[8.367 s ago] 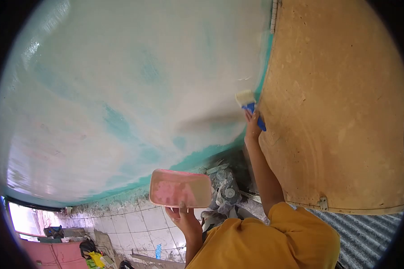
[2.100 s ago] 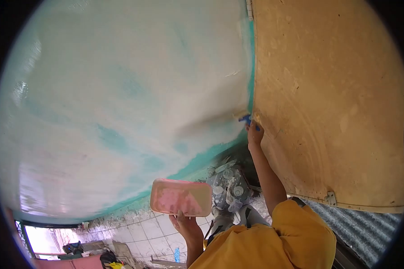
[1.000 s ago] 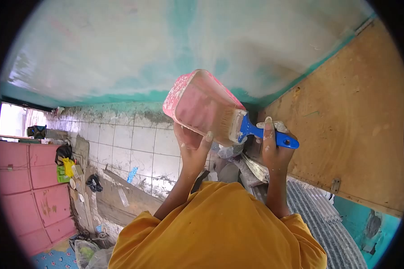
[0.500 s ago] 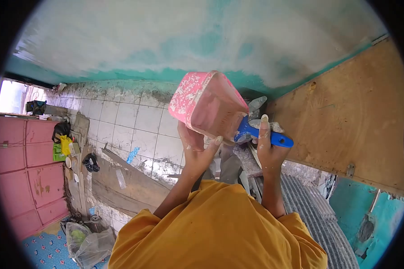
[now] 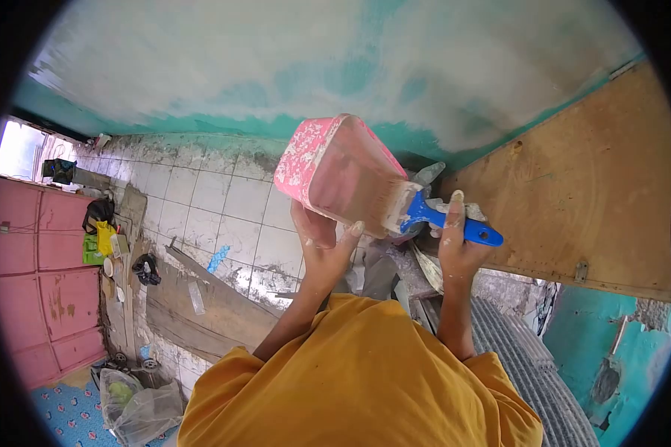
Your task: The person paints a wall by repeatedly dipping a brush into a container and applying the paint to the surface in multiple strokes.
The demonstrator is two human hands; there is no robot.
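Two hands in frame, both partly hidden. The left hand (image 5: 322, 240) has its palm against the underside of the tub (image 5: 328, 171), so only the thumb and one fingertip curling up the near wall show. The right hand (image 5: 458, 249) is closed round the brush (image 5: 427, 217), forefinger laid along the blue handle, the other fingers out of sight behind it. The bristles reach into the tub's mouth and appear only as a pale blur through its side; how much paint they carry cannot be told. The tub's contents are likewise not visible from this angle. Clutter directly under the hands, grey and paint-spattered, is too jumbled to identify. The fisheye rim cuts off all four corners. The tub is pink plastic, rectangular with rounded corners, tilted with its mouth toward the brush, its outer wall flecked and smeared with white. It is held at chest height in front of the yellow shirt (image 5: 365, 380), with the wall (image 5: 276, 52) beyond it. The wall is patchy white over teal, with a solid teal band along its base. A bare brown board (image 5: 596, 186) stands just right of the brush. Tiled floor (image 5: 224, 216) below left, a plank (image 5: 216, 313) lying on it, pink doors (image 5: 37, 298) at the far left, a corrugated sheet (image 5: 522, 350) at lower right.
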